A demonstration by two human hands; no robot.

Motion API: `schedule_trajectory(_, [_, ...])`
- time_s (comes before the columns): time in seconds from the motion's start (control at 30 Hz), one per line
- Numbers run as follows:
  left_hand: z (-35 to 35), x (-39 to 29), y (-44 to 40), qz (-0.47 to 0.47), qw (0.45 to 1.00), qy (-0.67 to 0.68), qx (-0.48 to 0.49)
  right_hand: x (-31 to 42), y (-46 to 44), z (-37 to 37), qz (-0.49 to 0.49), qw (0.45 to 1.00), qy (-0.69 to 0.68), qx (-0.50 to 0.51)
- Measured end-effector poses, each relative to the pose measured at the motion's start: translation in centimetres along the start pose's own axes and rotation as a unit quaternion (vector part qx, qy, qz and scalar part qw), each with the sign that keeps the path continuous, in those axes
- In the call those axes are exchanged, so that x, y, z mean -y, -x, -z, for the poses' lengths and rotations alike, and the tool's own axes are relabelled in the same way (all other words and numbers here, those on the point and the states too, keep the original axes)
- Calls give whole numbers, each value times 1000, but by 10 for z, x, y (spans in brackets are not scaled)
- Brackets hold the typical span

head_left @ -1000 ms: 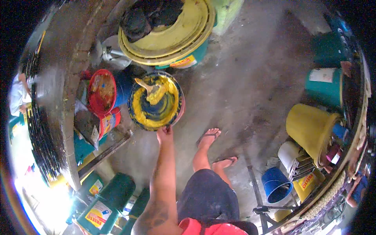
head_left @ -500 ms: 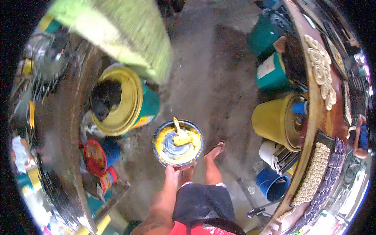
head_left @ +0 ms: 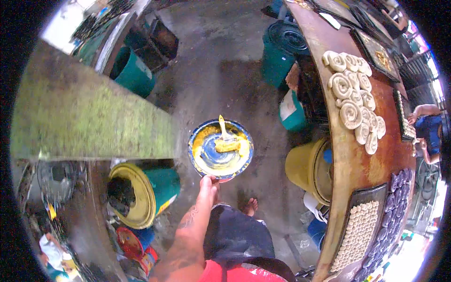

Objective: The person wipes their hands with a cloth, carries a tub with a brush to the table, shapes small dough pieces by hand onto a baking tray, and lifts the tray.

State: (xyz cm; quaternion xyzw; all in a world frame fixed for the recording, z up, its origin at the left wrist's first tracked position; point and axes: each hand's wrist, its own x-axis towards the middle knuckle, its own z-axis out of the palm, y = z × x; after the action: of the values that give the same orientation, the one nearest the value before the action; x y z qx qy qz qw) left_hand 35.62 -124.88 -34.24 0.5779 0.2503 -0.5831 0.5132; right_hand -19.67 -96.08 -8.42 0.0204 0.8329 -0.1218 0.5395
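My left hand [head_left: 209, 184] grips the near rim of a round dark blue bowl [head_left: 199, 166], held out in front of my body above the floor. Yellow paste coats the inside of the bowl. A brush [head_left: 228, 144] with a pale handle rests in it, its bristles covered in the paste and its handle pointing away from me. My right hand does not show.
To the right, a wooden table [head_left: 324, 84] carries spiral dough pieces [head_left: 350, 114] and a tray of small dough pieces [head_left: 359, 230]. A yellow bucket [head_left: 300, 164] stands beneath its edge. A green wall [head_left: 94, 113] juts in at left. Another person's arms [head_left: 425, 110] show far right.
The view has swung and moved forward, so the right table fills more of the frame and the lidded bucket has dropped lower left. The bowl is still in my left hand.
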Motion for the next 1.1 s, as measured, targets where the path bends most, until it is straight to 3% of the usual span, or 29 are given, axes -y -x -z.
schedule_trajectory(0.03, [-6, 0, -40, -33, 999, -11, 4, 5, 6, -8, -10, 1000, -15, -6])
schedule_trajectory(0.17, [-121, -53, -13, 7, 999, -35, 34, 13, 33, -58, -59, 994, -85, -33])
schedule_trajectory(0.23, [-154, -62, -68, 30, 995, -60, 76, 12, 55, -91, -97, 987, -120, -43])
schedule_trajectory(0.3, [-217, -75, -53, -22, 989, -146, 22, 11, 78, -122, -133, 979, -146, -50])
schedule_trajectory(0.33, [-233, -76, -75, -76, 987, -136, 46, 5, 90, -133, -155, 974, -160, -53])
schedule_trajectory(0.4, [-278, -73, -120, -76, 986, -143, 45, -1, 119, -153, -191, 962, -188, -58])
schedule_trajectory(0.47, [-336, -75, -105, -97, 985, -129, 67, -7, 148, -171, -225, 949, -213, -63])
schedule_trajectory(0.53, [-364, -68, -142, -45, 983, -123, 126, -20, 180, -187, -258, 934, -236, -65])
schedule_trajectory(0.67, [-399, -35, -196, 15, 988, -124, 94, -51, 243, -213, -324, 903, -273, -73])
schedule_trajectory(0.73, [-401, -16, -205, 50, 980, -92, 168, -70, 268, -223, -347, 889, -290, -70])
schedule_trajectory(0.83, [-400, 13, -182, 71, 970, -199, 122, -99, 305, -240, -366, 873, -317, -58])
schedule_trajectory(0.97, [-353, 19, -115, 115, 902, -397, 128, -102, 304, -244, -348, 865, -362, 9])
schedule_trajectory(1.03, [-285, 16, -159, 167, 819, -507, 211, -112, 311, -263, -327, 854, -402, 46])
schedule_trajectory(1.07, [-266, 7, -161, 142, 738, -595, 283, -134, 307, -279, -158, 959, -230, 56])
schedule_trajectory(1.1, [-253, -4, -158, -10, 491, -766, 416, -146, 303, -290, -73, 981, -170, 50])
